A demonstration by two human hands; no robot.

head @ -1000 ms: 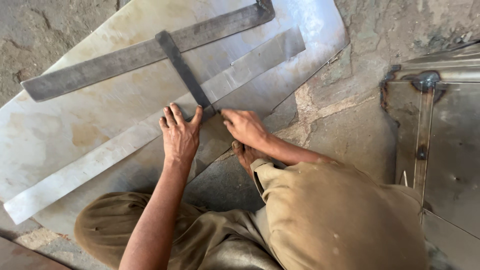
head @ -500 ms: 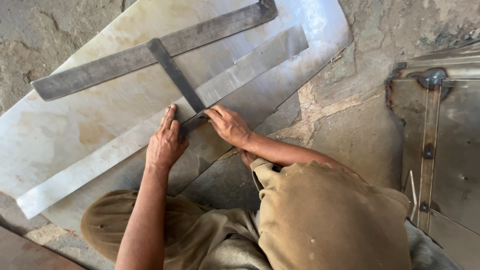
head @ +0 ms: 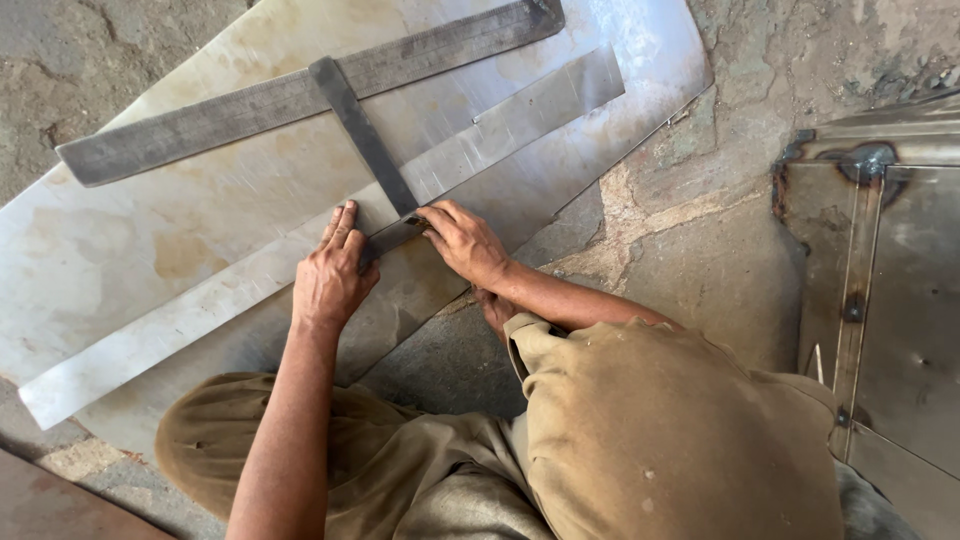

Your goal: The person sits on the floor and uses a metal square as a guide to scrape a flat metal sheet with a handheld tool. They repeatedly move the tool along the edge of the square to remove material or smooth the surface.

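Left hand point(head: 333, 272) lies flat, fingers pressed together, on the T-square point(head: 362, 135) blade. Right hand point(head: 462, 240) pinches the blade's end. T-square rests on a metal sheet point(head: 200, 240) on the floor point(head: 690, 200).

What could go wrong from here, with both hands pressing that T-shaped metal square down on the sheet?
The T-square lies across a loose narrow metal strip on the big sheet; only the left hand and right hand pin its lower end, so it could pivot or slide. Fingers lie beside thin metal edges, so a slip might cut them. The sheet overhangs uneven stone floor and may flex.
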